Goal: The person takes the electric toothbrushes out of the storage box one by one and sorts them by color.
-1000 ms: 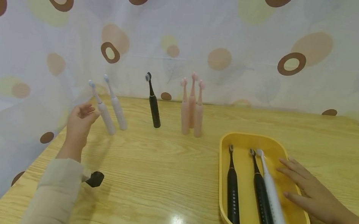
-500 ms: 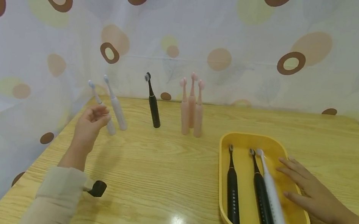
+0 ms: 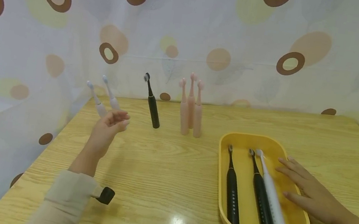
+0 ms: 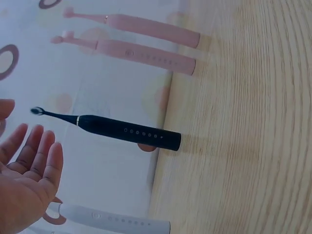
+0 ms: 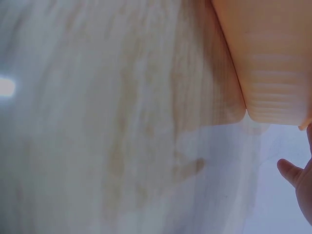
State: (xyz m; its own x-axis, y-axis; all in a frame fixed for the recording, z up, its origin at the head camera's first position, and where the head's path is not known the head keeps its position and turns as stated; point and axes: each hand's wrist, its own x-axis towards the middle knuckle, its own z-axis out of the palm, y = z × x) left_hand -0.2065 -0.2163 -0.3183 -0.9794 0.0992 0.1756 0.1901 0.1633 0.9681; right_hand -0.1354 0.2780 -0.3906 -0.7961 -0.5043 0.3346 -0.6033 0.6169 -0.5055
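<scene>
My left hand (image 3: 108, 128), fingers loosely bent and holding nothing, is in front of two upright white electric toothbrushes, hiding their lower handles. Just right of it stands a black electric toothbrush (image 3: 153, 110), also upright in the left wrist view, beyond my fingertips. My right hand (image 3: 309, 191) lies over the right rim of a yellow tray (image 3: 220, 179) with its fingers spread. Inside the tray lie a black toothbrush (image 3: 232, 196) on the left, another black toothbrush (image 3: 262, 196) and a white toothbrush (image 3: 275, 202) side by side.
Three pink electric toothbrushes (image 3: 184, 116) stand close together at the back middle of the wooden table (image 3: 156, 177). A patterned cloth (image 3: 245, 33) hangs behind the table and along its left side. Light glares off the front of the tabletop.
My left hand has moved right, from beside the left white toothbrush, across it, to in front of the second one. My right hand, the tray and the toothbrushes have stayed put.
</scene>
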